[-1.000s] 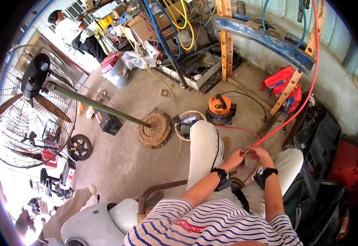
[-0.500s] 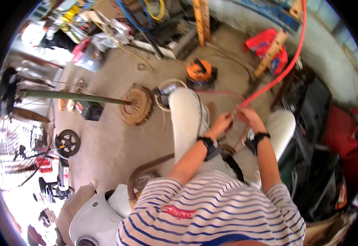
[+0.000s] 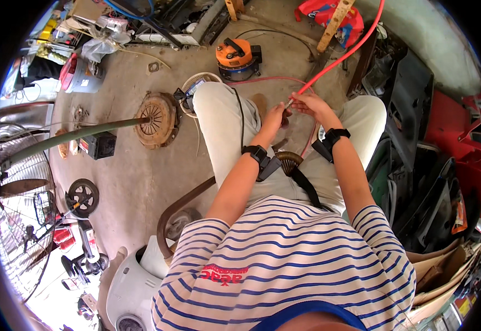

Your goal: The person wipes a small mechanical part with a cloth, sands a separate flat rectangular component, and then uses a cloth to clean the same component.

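Observation:
A thick red hose [image 3: 337,63] comes down from the upper right and ends between my hands. My right hand [image 3: 313,106] is closed around its end, above my lap. Close beside it, my left hand [image 3: 277,117] has its fingers closed on a small silvery hose fitting [image 3: 289,103] at the hose's end. The two hands almost touch, and my fingers partly cover the fitting. A thinner pinkish-red hose [image 3: 268,79] runs along the floor and passes down behind my hands.
Beyond my left knee stand an orange round machine [image 3: 234,53] and a white bucket [image 3: 188,85]. A fan on a green pole [image 3: 75,134] with a rusty round base [image 3: 156,120] is at the left. Dark plastic panels [image 3: 411,99] and red parts [image 3: 453,129] crowd the right.
The whole view has shifted, so my hands and the things around appear further up and left. Both hands remain together at the hose's end, with only small finger changes.

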Available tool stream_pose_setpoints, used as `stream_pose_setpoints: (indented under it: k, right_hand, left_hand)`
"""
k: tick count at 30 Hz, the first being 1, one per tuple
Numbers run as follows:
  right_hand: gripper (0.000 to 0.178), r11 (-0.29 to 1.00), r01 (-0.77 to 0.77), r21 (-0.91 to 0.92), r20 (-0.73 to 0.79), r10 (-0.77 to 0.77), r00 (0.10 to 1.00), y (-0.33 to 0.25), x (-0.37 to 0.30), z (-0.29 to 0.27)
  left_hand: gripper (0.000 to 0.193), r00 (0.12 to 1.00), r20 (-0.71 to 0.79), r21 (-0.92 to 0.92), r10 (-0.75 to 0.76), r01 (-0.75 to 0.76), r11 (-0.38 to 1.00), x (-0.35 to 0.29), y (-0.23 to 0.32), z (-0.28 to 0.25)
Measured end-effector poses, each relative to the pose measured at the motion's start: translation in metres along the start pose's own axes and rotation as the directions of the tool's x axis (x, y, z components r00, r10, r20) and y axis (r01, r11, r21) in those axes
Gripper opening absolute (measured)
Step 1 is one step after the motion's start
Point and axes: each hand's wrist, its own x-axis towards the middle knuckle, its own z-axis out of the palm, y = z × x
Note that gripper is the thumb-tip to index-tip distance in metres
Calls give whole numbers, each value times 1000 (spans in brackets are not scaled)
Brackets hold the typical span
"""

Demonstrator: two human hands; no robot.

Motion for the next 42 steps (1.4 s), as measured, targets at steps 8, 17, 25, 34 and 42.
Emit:
stream_pose_setpoints:
  k: [8,17,25,34,42]
  right_hand:
    - [29,999,-2,36,-1,2,1000,-3,3,-1]
    - [29,999,-6,-48,-22,5,1000,-4,-3,3]
    - [29,999,10,-40,-28,-11,1000,-1,0,-1]
    - [33,987,7,-161,10,-5,1000,2,1,2]
    - [46,975,15,-222,-3,-16,1000,-6,-8,11]
  left_hand:
    - [31,987,-159,-121,-12,-8,993,-6,4,-9]
    - [31,977,-114,94,179,-169,981,-4,8,1]
    - [32,998,13,-234,65,-60,970,-4,14,1]
    - [29,995,23,-41,96,-95,995,0,4,-1]
    - [27,999,-11,-217,53,-54,975,-1,6,-4]
